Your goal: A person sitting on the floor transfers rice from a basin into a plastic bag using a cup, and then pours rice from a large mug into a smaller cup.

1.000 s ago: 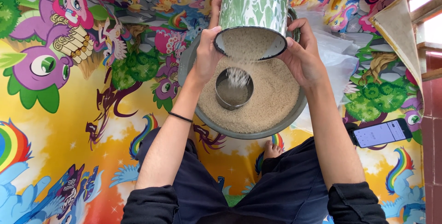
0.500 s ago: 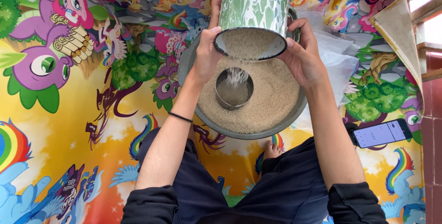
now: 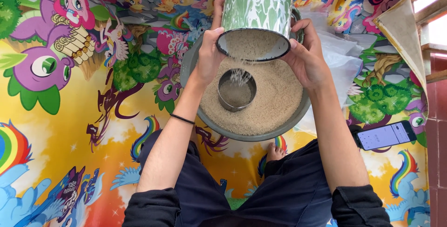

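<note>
Head view: both hands hold a green-and-white marbled pot (image 3: 257, 4) tipped toward the person, mouth down and forward, so rice (image 3: 240, 74) falls in a thin stream from its rim. The left hand (image 3: 209, 54) clasps the pot's left side near the rim, thumb along the edge; the right hand (image 3: 305, 59) cups the right side, fingers wrapped behind. Gripping at the rim on both sides seems to steady the tilt and keep the stream narrow.

Directly under the pot's mouth stands a small metal cup (image 3: 237, 90), upright, set into a heap of rice that fills a wide grey basin (image 3: 205, 120). With the cup inside the basin, grains that miss it land back on the heap.

The basin rests on a bright cartoon-printed mat (image 3: 70, 115) spread on the floor, just in front of the person's dark-trousered knees; a bare toe shows below the basin's near rim. To the basin's right lie clear plastic bags (image 3: 342, 64) and, nearer the person, a lit phone (image 3: 385, 135). A red wall runs along the far right.
</note>
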